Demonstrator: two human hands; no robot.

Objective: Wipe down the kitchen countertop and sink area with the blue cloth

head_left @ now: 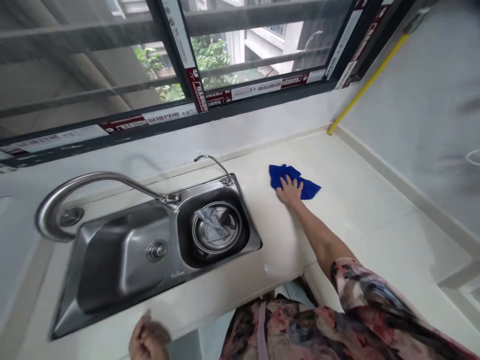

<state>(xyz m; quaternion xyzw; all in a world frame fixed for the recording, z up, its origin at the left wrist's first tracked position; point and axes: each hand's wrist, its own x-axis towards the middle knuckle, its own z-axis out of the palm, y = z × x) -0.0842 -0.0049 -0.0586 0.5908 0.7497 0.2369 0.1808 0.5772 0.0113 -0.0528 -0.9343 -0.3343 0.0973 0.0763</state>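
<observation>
Cloth (309,188) — blue — lies under the right hand (290,192).

This looks like a kitchen: a steel double sink (135,245) sits in a pale worktop (277,255), with a curved tap (90,177) and a strainer (234,235) in one basin (185,220). The window (168,40) faces plants (213,55) and a building (294,37), which suggests a home.
</observation>
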